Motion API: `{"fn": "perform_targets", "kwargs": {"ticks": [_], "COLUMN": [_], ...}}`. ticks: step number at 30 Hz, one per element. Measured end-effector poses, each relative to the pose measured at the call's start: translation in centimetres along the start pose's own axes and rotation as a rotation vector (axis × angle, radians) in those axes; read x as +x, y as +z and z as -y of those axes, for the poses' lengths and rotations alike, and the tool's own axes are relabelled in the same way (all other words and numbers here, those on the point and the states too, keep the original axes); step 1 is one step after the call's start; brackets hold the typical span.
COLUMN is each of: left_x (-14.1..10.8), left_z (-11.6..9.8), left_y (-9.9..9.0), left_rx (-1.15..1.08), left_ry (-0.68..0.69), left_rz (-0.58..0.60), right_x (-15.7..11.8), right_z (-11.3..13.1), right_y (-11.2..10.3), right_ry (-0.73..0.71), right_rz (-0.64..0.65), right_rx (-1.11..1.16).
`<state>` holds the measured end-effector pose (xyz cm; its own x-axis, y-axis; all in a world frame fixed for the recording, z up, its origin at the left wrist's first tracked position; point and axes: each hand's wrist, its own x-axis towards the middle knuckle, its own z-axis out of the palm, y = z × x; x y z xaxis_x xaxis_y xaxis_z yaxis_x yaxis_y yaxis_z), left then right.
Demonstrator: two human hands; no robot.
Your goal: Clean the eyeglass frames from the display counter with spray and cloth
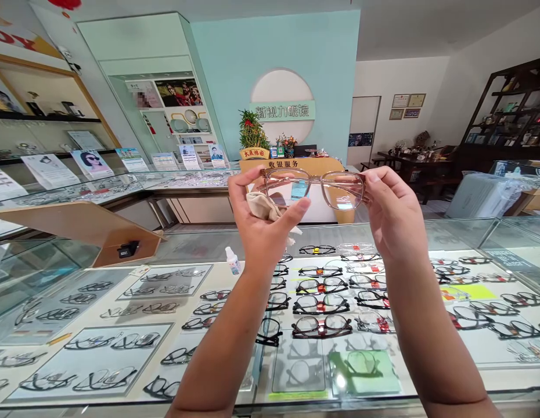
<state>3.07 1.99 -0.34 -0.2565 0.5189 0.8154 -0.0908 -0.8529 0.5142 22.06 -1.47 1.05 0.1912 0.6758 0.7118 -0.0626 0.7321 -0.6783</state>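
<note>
Both hands hold up a pair of eyeglasses (315,179) with a clear brownish frame, level above the glass display counter. My left hand (263,215) is closed on its left side, with a beige cloth (262,205) bunched in the palm and the thumb near the lower edge of the left lens. At the other end, the fingers of my right hand (394,206) pinch the frame near the hinge. A sticker-like mark shows on the right lens. Below and left of the hands, a small white spray bottle (232,261) stands on the counter.
The glass display counter (235,400) holds rows of eyeglasses (321,285) under its top. A wooden panel (78,223) with a small black object (128,249) is at left. Behind stand a cash desk (252,168) and a plastic-wrapped grey case (483,188).
</note>
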Motion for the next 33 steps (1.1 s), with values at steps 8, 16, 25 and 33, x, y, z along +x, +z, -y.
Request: {"fn": "perform_targets", "kwargs": {"ticks": [8,16,25,33], "left_x": [0.9,0.6,0.4,-0.1], "left_z": [-0.8,0.2,0.6,1.1], "left_y": [0.5,0.6,0.6,1.1], "left_rx": [-0.585,-0.886,-0.810,-0.583], "left_ry": [-0.789,-1.306,-1.304,-1.054], "left_rz": [0.201,0.387,0.491,0.626], "right_x": [-0.1,-0.5,-0.4,-0.6], "right_z": [-0.3,-0.9,-0.8,-0.6], "right_y": [0.4,1.0,0.7,0.6], "right_ry": [-0.135,-0.422,-0.435,-0.397], "right_rz": [0.122,0.173,0.198,0.104], "right_rx": [-0.077,-0.371,-0.321,-0.326]}}
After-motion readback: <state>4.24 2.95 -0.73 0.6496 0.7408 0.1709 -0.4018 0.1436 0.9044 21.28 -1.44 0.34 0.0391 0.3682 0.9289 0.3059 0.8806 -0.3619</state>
